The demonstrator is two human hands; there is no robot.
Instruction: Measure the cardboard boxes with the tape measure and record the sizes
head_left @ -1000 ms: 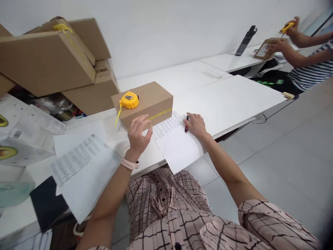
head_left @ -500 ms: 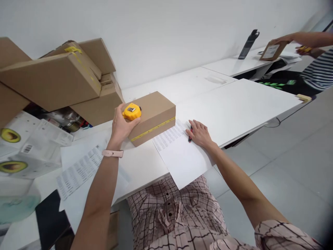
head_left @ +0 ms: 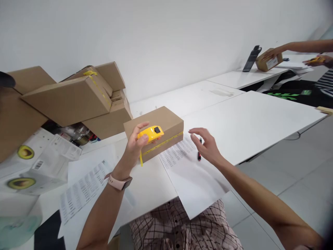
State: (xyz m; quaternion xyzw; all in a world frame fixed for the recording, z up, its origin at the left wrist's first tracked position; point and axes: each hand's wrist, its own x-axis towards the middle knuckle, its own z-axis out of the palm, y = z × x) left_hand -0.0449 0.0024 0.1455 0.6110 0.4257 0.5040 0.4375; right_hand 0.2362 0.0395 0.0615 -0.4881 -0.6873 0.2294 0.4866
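My left hand (head_left: 135,146) is closed round a yellow tape measure (head_left: 152,133), raised in front of a closed cardboard box (head_left: 156,121). A yellow strap (head_left: 141,159) hangs from the tool below my fingers. Yellow tape printed with marks runs along the box's front side. My right hand (head_left: 206,144) hovers over a printed sheet (head_left: 192,187), fingers apart and holding nothing. Beneath and beside it a red and black pen (head_left: 199,152) lies on the paper.
Cardboard boxes (head_left: 70,99) are piled at the left, above white cartons with avocado pictures (head_left: 23,182). More printed sheets (head_left: 83,187) lie near my left forearm. At the far right, another person's hand (head_left: 272,53) rests on a small box (head_left: 267,64) beside a dark bottle (head_left: 252,59).
My left hand has lifted the tape measure off the box top and turned it. My right hand has risen from the pen and paper. The view has tilted up slightly.
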